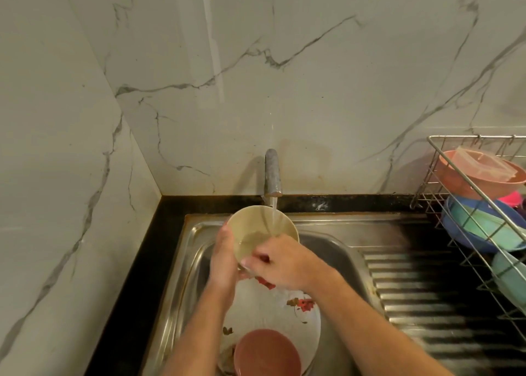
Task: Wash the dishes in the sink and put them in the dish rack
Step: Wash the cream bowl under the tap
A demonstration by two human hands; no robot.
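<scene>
we've got the bowl (257, 230) gripped in our left hand (225, 257) | right hand (280, 261) rubs inside, fingers curled | wet, stiff, probably slippery, so hold the rim

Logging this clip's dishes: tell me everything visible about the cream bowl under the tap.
The cream bowl is round, plain and pale, with a matte look, maybe plastic or ceramic. It is tilted, opening toward the camera, held above the sink. The tap's stream falls into it and water pools inside. The left hand cups its left side; the right hand reaches over its near rim, fingers at the edge.
</scene>
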